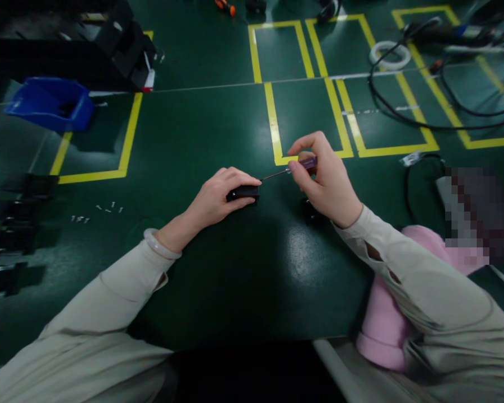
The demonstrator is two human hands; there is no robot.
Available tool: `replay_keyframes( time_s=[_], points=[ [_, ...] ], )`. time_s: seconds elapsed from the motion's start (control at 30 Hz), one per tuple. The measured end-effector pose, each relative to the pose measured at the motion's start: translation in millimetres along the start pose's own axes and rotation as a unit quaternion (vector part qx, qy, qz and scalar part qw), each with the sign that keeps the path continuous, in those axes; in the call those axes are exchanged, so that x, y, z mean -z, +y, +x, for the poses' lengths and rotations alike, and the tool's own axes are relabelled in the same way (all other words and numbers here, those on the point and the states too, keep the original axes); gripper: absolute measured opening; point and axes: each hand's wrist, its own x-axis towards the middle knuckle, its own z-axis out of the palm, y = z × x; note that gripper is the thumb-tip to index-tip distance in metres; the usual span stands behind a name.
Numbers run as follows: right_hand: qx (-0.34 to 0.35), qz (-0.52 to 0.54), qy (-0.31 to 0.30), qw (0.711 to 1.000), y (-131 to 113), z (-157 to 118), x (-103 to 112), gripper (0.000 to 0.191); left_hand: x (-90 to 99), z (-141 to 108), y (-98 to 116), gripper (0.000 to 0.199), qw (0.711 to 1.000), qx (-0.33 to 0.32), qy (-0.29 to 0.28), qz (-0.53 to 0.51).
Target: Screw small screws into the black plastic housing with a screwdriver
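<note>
My left hand (218, 196) is closed round a small black block-shaped part (247, 193) and steadies it on the green table, thumb and fingers on opposite sides. In my right hand (325, 182) is a screwdriver (308, 163) with a purple handle, pinched by the thumb and fingers. Its thin shaft slants left, and the tip meets the upper right edge of the black part near my left fingertips. A second small black part (309, 210) lies on the table below my right hand, partly hidden by it.
Several small screws (109, 208) lie to the left, beside a row of dark parts (21, 224). A blue bin (52, 106) stands at upper left. A white tape roll (390, 55) and black cables lie at upper right. Yellow tape (277, 123) marks the table.
</note>
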Motion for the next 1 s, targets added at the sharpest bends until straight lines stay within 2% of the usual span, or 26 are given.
replay_keyframes(
  time_s=[0.4, 1.0],
  points=[
    [-0.004, 0.0, 0.003, 1.0, 0.1, -0.4, 0.0, 0.009, 0.1, -0.3, -0.7, 0.032, 1.0, 0.02, -0.009, -0.007],
    [-0.003, -0.002, 0.001, 1.0, 0.4, 0.4, 0.0, 0.011, 0.4, -0.4, -1.1, 0.032, 1.0, 0.013, -0.009, -0.006]
  ],
)
